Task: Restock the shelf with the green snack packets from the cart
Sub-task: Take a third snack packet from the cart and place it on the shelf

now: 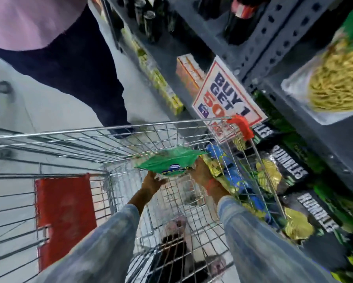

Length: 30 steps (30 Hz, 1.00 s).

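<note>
Shop aisle, wire cart [73, 139] beside grey shelf [294, 64].
Left hand [152, 181] and right hand [201, 173] grip green packet [169, 161] above the cart; pale floor [39, 103] beyond.

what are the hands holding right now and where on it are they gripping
A green snack packet, held flat above the cart. The right hand grips its right end; the left hand touches its lower left edge from below.

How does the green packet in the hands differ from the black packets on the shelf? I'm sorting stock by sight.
The green packet is plain green with a small blue logo; the black packets carry large white lettering. The green packet is held over the cart; the black packets sit shelved. Both show yellow.
</note>
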### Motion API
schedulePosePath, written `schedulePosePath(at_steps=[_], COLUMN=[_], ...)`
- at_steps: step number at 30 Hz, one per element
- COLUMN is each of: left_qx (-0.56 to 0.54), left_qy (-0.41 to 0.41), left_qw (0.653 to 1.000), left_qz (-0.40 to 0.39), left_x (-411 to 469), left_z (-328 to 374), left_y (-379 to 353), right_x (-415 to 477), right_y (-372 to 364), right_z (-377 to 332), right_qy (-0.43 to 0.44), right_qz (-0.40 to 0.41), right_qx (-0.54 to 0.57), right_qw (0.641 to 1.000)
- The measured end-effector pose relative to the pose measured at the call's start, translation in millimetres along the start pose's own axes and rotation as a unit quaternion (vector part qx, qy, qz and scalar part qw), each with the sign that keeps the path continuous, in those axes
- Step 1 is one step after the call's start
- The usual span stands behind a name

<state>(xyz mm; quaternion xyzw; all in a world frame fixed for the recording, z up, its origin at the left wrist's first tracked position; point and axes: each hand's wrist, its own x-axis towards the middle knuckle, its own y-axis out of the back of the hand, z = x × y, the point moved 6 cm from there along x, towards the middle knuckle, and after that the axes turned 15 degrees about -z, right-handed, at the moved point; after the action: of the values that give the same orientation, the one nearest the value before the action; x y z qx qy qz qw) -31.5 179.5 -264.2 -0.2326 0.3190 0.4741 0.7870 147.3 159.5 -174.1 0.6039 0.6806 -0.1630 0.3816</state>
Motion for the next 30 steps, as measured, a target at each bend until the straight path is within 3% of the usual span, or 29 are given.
schedulePosePath(at_steps=[2, 4, 9, 13, 17, 20, 24, 30], left_qx=[0.022, 0.037, 0.032, 0.026, 0.012, 0.035, 0.138, 0.245], left_qy=[-0.026, -0.041, -0.029, 0.014, -0.019, -0.055, -0.100, -0.190], left_qw=[0.999, 0.997, 0.999, 0.998, 0.998, 0.994, 0.977, 0.931], left_qz=[-0.026, -0.044, -0.026, -0.062, -0.053, -0.091, -0.131, -0.192], left_x=[5, 6, -4, -27, -68, -100, -148, -236], left_z=[5, 10, 5, 11, 45, 78, 124, 185], left_y=[-3, -5, -6, -23, -42, -67, -110, -202], right_x=[21, 33, 18, -15, -52, -106, -196, -324], right_y=[0, -3, -1, 8, 34, 61, 99, 159], right_z=[2, 7, 9, 17, 29, 24, 6, 39], right_qy=[0.021, 0.013, 0.022, 0.044, 0.103, 0.123, 0.146, 0.230], right_qz=[0.006, -0.043, -0.051, -0.062, -0.019, 0.022, 0.089, 0.188], right_qx=[-0.054, -0.071, -0.052, -0.009, 0.019, 0.059, -0.032, 0.105], right_qw=[0.998, 0.996, 0.997, 0.997, 0.994, 0.990, 0.985, 0.949])
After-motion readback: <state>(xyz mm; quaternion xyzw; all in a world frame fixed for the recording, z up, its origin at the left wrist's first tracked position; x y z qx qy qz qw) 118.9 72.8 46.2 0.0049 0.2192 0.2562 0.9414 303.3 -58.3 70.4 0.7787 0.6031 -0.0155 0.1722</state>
